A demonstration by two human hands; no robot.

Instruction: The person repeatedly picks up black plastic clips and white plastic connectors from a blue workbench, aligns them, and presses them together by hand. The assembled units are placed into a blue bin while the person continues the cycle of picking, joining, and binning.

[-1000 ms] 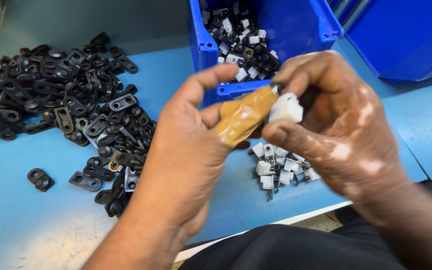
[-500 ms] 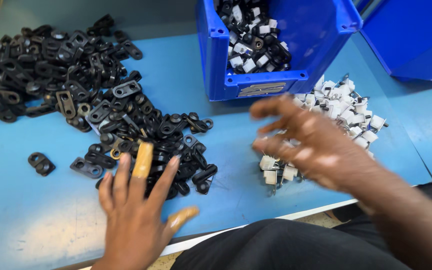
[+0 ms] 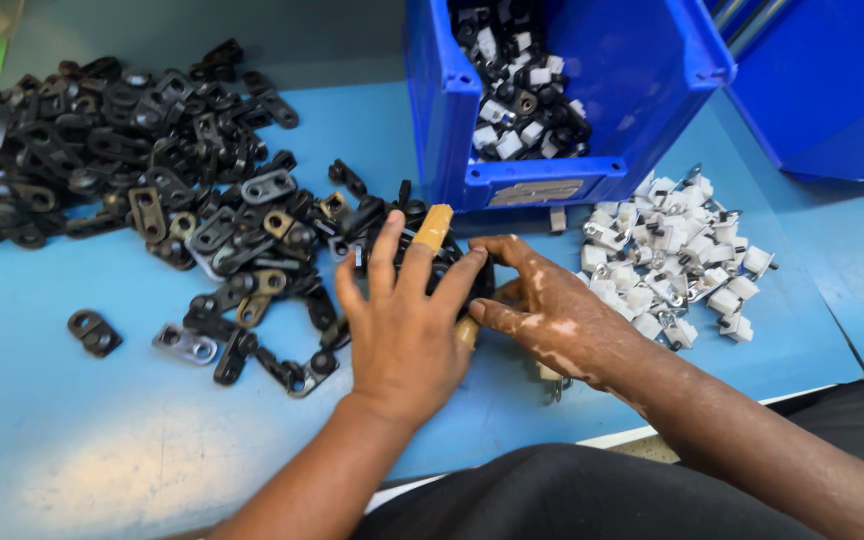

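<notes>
Since half a second ago both hands have closed in together on the black clips (image 3: pixel 252 230) at the pile's near edge. The left hand (image 3: pixel 407 325) lies spread, fingers curling onto clips; whether the right hand (image 3: pixel 552 310) grips one I cannot tell. Large heaps of black clips and white pieces (image 3: pixel 667 255) remain on the bench (image 3: pixel 72 440), while the blue bin (image 3: pixel 552 185) holds a part load, so plenty looks left.

Bare worktop (image 3: pixel 72 450) is left open at front left; passage ahead is blocked by black brackets (image 3: pixel 152 190), bin (image 3: pixel 512 185), white clips (image 3: pixel 672 260).

table (image 3: pixel 72 440): light blue, pale worn patch
brackets (image 3: pixel 152 190): black, a few grey or brass-toned, beyond and beside the left fingers
finger wrap (image 3: pixel 433 226): tan, on a left finger
clips (image 3: pixel 667 255): white with bare metal, past the right fingertips
bin (image 3: pixel 512 180): deep blue, holding black-and-white pieces
</notes>
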